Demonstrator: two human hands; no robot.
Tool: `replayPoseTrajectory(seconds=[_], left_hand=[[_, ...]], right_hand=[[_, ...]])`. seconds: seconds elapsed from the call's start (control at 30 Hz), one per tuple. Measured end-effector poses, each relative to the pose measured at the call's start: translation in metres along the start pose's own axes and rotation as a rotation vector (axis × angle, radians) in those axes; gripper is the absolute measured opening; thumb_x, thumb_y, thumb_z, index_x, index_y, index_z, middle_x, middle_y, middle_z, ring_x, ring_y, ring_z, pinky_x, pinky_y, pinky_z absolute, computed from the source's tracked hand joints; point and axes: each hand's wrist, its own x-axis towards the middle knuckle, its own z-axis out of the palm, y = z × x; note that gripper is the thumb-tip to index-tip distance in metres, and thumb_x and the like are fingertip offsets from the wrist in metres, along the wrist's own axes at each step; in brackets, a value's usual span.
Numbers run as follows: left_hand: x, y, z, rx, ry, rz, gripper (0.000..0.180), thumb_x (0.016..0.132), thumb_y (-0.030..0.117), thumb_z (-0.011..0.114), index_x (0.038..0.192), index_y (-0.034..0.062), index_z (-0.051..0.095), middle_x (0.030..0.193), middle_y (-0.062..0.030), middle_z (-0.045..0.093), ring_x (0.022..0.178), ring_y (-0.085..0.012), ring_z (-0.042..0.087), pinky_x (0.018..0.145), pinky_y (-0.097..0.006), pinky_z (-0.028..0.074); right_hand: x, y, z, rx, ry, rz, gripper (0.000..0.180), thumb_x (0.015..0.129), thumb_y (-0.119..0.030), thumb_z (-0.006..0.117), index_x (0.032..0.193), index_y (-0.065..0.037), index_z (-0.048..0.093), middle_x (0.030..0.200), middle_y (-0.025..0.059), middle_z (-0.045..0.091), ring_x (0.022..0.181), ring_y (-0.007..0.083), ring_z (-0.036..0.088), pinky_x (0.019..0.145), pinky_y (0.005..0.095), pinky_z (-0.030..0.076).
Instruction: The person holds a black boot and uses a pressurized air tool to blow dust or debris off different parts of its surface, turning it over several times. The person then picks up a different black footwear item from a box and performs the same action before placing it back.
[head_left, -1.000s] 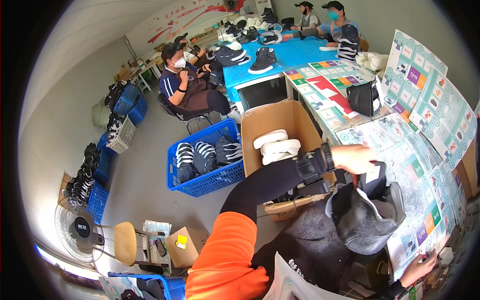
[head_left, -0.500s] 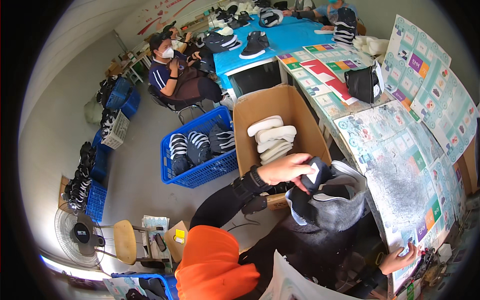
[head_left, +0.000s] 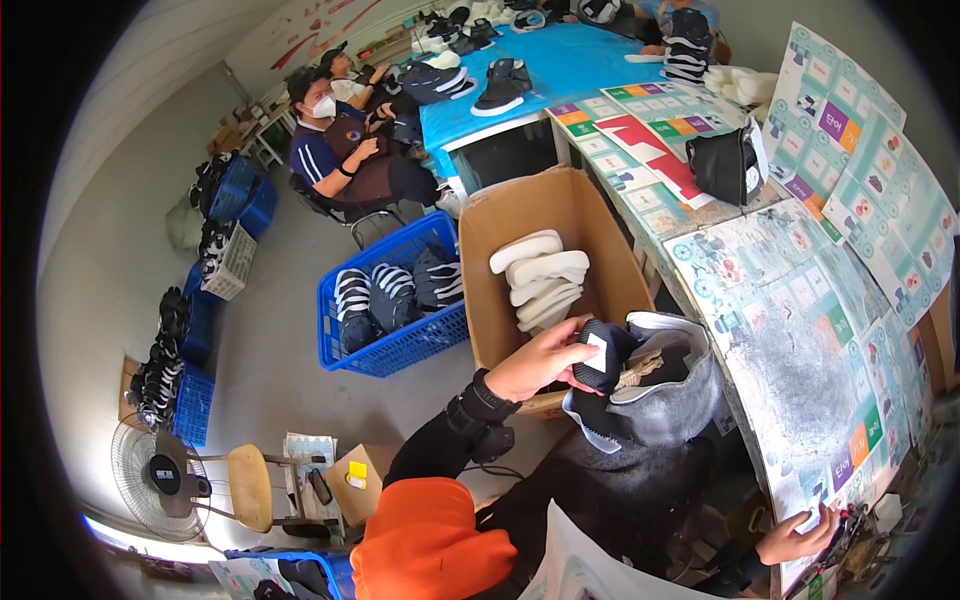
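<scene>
A grey and black shoe upper (head_left: pixel 655 405) with a pale lining sits over my lap, just in front of the open cardboard box (head_left: pixel 500 235). My left hand (head_left: pixel 540 362) reaches in from a black sleeve and pinches the shoe's dark collar, by a small white tag. My right hand (head_left: pixel 795 535) lies low at the right, at the edge of the worktable (head_left: pixel 800 370) covered in printed sheets. Whether the right hand holds anything is unclear.
Several white insoles (head_left: pixel 540 275) are stacked in the cardboard box. A blue crate (head_left: pixel 400 340) of striped shoes stands beside it. A masked person (head_left: pixel 340 150) sits beyond. Also in view are a black bag (head_left: pixel 722 165), a blue table (head_left: pixel 560 60), a fan (head_left: pixel 160 478) and a stool (head_left: pixel 250 487).
My left hand drew back from over the worktable to the shoe upper and took hold of its collar. The view has tilted down slightly.
</scene>
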Motion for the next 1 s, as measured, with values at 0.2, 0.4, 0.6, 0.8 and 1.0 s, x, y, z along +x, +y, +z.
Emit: replayPoseTrajectory(seconds=[0.2,0.4,0.6,0.8,1.0], left_hand=[[-0.008,-0.005,0.002,-0.086,0.071,0.020,0.045,0.109,0.014,0.057,0.150,-0.0002,0.046,0.134,-0.0132,0.064,0.120,-0.0263,0.069,0.099,-0.049,0.063],[0.024,-0.003,0.000,-0.100,0.005,-0.071,0.038,0.109,0.018,0.061,0.141,-0.0001,0.052,0.126,-0.0109,0.065,0.112,-0.0241,0.071,0.096,-0.050,0.065],[0.136,0.105,-0.053,-0.102,0.022,0.272,0.029,0.107,0.018,0.053,0.123,-0.0020,0.066,0.121,-0.0128,0.073,0.105,-0.0274,0.074,0.089,-0.043,0.064],[0.173,0.374,-0.082,0.373,0.544,1.321,0.075,0.106,0.042,0.068,0.154,-0.0063,0.037,0.165,-0.0270,0.038,0.158,-0.0369,0.032,0.126,-0.050,0.027],[0.078,0.240,0.032,0.821,0.573,1.777,0.042,0.106,0.008,0.057,0.145,-0.0062,0.048,0.147,-0.0259,0.058,0.139,-0.0345,0.057,0.120,-0.046,0.040]], right_hand=[[-0.011,0.015,0.025,0.119,-0.011,0.038,0.018,0.096,-0.003,0.061,0.110,0.004,0.068,0.121,0.0178,0.063,0.118,0.0373,0.058,0.103,0.0507,0.044],[-0.007,0.011,0.023,0.108,-0.047,0.092,0.021,0.090,0.002,0.060,0.110,0.002,0.067,0.120,0.0183,0.061,0.115,0.0378,0.058,0.103,0.0494,0.043],[-0.009,0.015,0.025,0.063,-0.041,0.072,0.022,0.087,0.002,0.059,0.108,0.000,0.067,0.117,0.0173,0.063,0.115,0.0380,0.058,0.102,0.0503,0.042],[-0.010,0.015,0.023,0.089,-0.054,0.097,0.023,0.085,0.002,0.059,0.107,-0.001,0.066,0.115,0.0172,0.063,0.111,0.0385,0.058,0.101,0.0501,0.043],[-0.009,0.012,0.021,0.057,-0.052,0.122,0.023,0.085,0.002,0.060,0.106,-0.002,0.066,0.115,0.0163,0.064,0.111,0.0377,0.058,0.100,0.0499,0.043]])
